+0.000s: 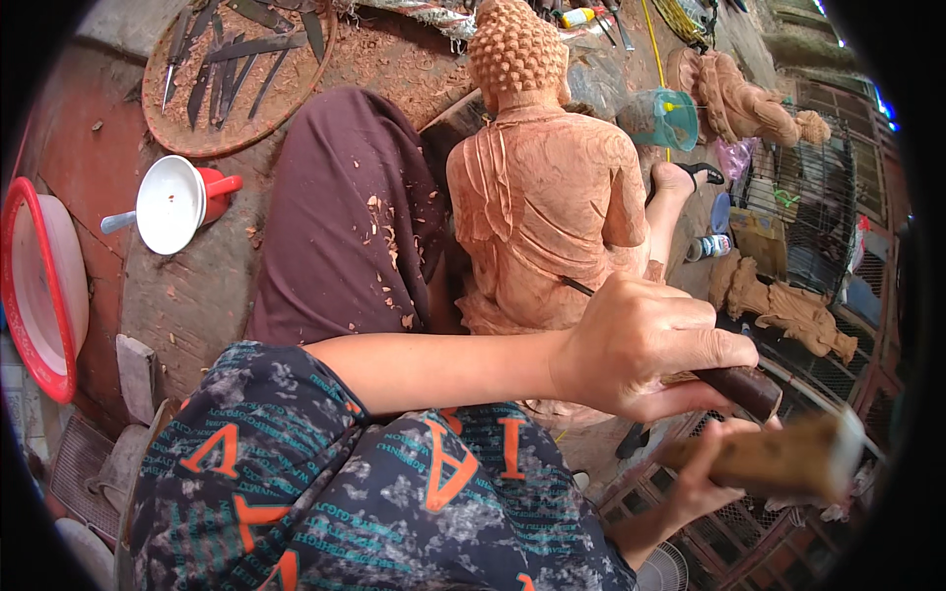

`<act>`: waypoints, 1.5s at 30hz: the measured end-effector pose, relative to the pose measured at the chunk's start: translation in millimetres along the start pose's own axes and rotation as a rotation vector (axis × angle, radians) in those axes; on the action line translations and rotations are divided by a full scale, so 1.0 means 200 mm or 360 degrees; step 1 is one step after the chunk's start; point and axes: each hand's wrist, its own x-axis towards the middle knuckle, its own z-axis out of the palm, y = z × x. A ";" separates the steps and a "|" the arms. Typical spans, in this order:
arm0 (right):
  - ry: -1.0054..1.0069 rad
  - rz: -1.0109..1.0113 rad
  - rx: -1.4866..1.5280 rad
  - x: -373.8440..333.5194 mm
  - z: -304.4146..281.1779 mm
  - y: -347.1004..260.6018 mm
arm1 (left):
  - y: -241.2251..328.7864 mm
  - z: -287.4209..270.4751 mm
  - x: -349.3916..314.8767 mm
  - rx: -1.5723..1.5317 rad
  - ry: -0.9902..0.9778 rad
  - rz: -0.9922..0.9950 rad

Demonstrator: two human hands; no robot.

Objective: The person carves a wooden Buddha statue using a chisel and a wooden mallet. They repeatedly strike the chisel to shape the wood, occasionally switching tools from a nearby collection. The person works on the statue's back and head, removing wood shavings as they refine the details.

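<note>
A carved wooden seated figure (542,187) with a knobbly head stands in front of me, its back turned my way. My left hand (650,345) is closed around the dark handle of a carving chisel (739,386). The thin blade comes out past my fingers, and its tip meets the figure's lower back. At the lower right, my right hand (702,475) grips a wooden mallet (759,465), blurred by motion. The mallet lies close to the butt of the chisel handle; whether they touch I cannot tell.
A round woven tray (182,138) of blades and chips lies at the far left. Nearer are a white lid (169,205) on a red mug and a red-rimmed basin (61,286). On the right are a teal bucket (662,118) and other carved figures (788,307). Chips dot my trousers.
</note>
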 end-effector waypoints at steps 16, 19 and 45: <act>-0.0125 -0.0156 0.0071 0.00 0.02 -0.04 | 0.00 -0.02 -0.03 0.0068 -0.0120 -0.0022; -0.0096 -0.0104 0.0079 -0.01 0.02 -0.04 | -0.01 -0.03 -0.03 0.0039 -0.0146 0.0029; 0.0046 -0.0134 -0.0026 -0.15 0.12 0.01 | 0.01 -0.10 -0.05 0.0107 -0.0509 -0.0001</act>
